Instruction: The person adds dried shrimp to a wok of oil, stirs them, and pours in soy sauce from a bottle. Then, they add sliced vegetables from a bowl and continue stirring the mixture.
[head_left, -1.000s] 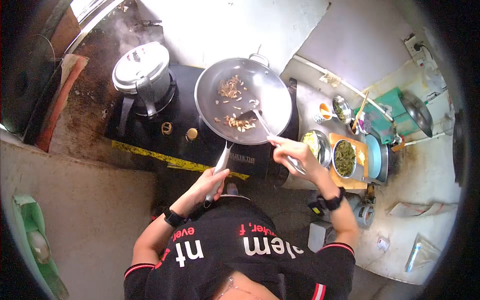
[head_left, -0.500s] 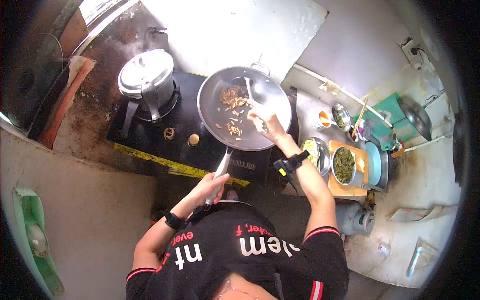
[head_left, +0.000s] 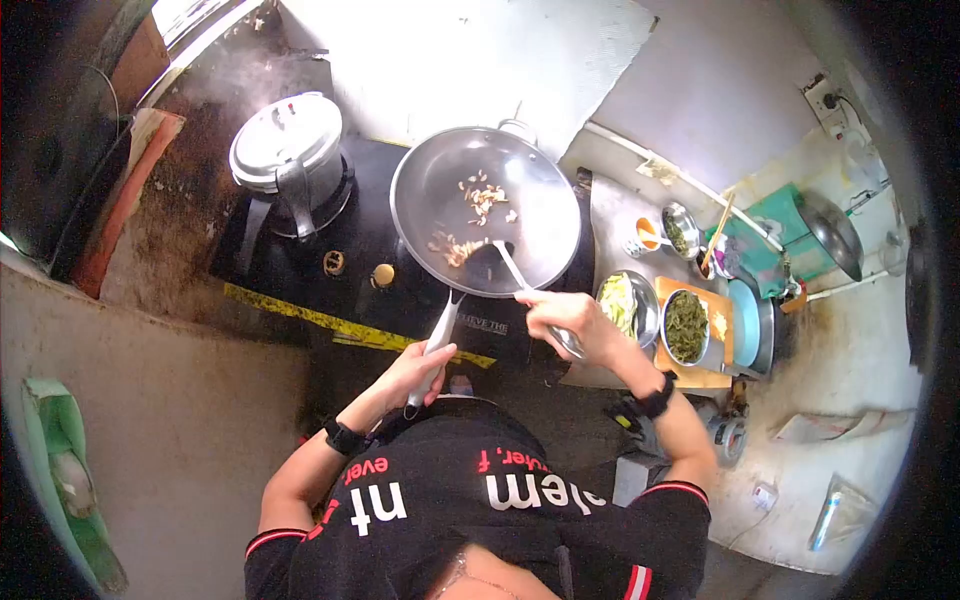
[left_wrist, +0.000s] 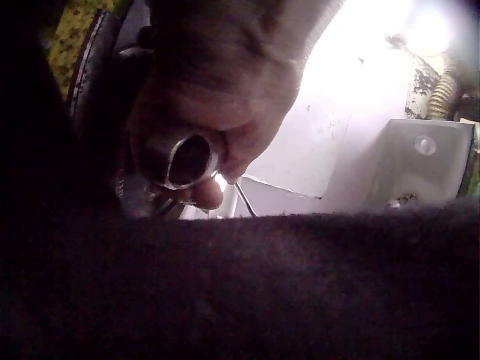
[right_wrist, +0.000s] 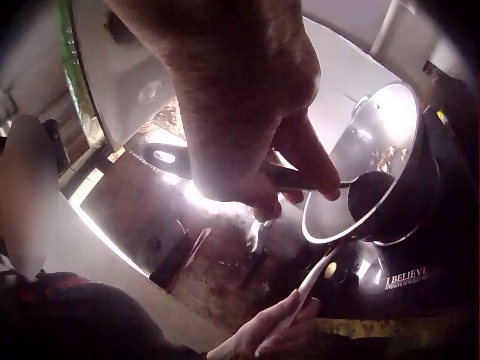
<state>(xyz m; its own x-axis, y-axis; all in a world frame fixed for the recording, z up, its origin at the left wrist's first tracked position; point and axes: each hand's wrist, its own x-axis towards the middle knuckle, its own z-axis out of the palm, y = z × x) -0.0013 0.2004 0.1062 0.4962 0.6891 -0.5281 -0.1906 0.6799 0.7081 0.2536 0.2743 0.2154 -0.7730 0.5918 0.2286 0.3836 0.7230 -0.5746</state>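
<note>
A deep pan (head_left: pixel 550 190) stands on the black stove, with small pale brown pieces of food (head_left: pixel 486 200) in two loose heaps. My left hand (head_left: pixel 411 372) grips its white handle (head_left: pixel 441 326); in the left wrist view that hand (left_wrist: pixel 225 97) is curled round the handle's end (left_wrist: pixel 190 160). My right hand (head_left: pixel 578 325) holds a spatula (head_left: pixel 512 266) by its handle, the dark blade inside the pan beside the nearer heap. In the right wrist view the right hand (right_wrist: pixel 240 112) has its fingers round the spatula handle (right_wrist: pixel 289 177), and the blade (right_wrist: pixel 369 196) lies against the pan's inner wall.
A steaming pressure cooker (head_left: pixel 285 145) stands on the stove's left side. At the right are a bowl of dark green vegetables (head_left: pixel 686 326) on a cutting board (head_left: pixel 700 376), a metal bowl with pale green leaves (head_left: pixel 620 304), a cup (head_left: pixel 640 240) and a small metal bowl (head_left: pixel 682 230).
My right hand has drawn the spatula back from the far part of the pan toward its near rim. The food heaps have shifted. My left hand keeps its hold on the handle.
</note>
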